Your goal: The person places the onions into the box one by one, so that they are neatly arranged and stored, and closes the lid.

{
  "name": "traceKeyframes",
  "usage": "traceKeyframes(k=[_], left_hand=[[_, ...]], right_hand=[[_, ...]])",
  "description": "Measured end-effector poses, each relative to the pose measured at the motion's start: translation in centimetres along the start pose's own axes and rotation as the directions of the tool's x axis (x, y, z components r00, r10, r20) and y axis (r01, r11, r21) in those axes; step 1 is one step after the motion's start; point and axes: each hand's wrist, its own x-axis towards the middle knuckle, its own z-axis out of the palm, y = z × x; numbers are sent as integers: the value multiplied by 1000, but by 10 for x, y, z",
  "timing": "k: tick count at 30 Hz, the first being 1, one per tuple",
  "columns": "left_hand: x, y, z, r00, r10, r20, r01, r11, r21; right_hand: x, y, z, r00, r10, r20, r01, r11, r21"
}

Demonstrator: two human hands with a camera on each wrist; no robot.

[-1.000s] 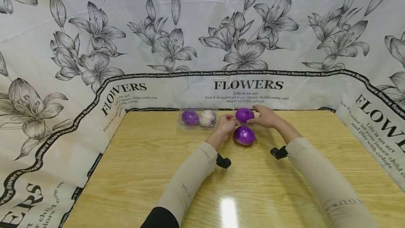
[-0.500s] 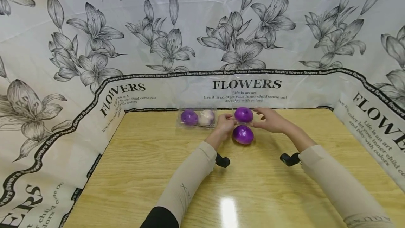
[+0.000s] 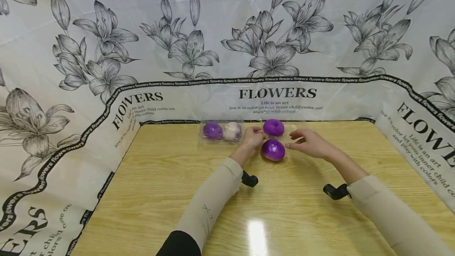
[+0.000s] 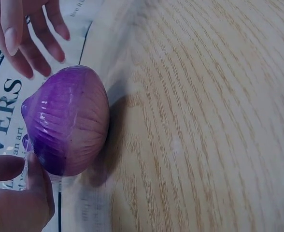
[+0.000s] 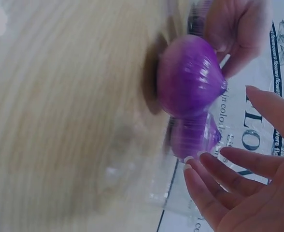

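A glossy purple onion point(image 3: 273, 150) rests on the wooden table, just in front of a clear plastic box point(image 5: 166, 195). Inside that box, toward its left side, lies another purple onion point(image 3: 273, 127). My left hand point(image 3: 253, 138) pinches the box's left edge between thumb and fingers, close beside both onions. To the right, my right hand point(image 3: 311, 143) is held with loosely spread fingers and nothing in them. Its fingertips come near the front onion. In the right wrist view, the front onion partly hides the one in the box.
Left of my left hand stands another clear plastic box point(image 3: 220, 142), holding a purple onion point(image 3: 213, 130) and a whitish round piece point(image 3: 232, 130). Behind the table point(image 3: 170, 185) hangs a flower-printed cloth point(image 3: 199, 102), right at the back edge.
My right hand has drawn away from the onion in the box, moving right and toward me, its fingers now nearer the front onion. My left hand stays at the box's edge.
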Motion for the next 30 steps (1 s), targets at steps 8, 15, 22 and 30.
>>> traceKeyframes(k=[8,15,22,30], left_hand=[[1,-1,-1,1000,5,23,-4,1000,-29],[-1,1,-1,1000,6,12,-6,1000,-4],[-2,2,-2,1000,0,23,0,1000,-2],[0,0,0,1000,15,18,-14,1000,-15]], right_hand=[[-7,0,15,997,83,-3,-82,992,94],[-3,1,28,989,147,-3,-145,977,155],[4,-2,39,986,167,-11,-162,967,195],[14,1,52,986,155,-57,-143,974,175]])
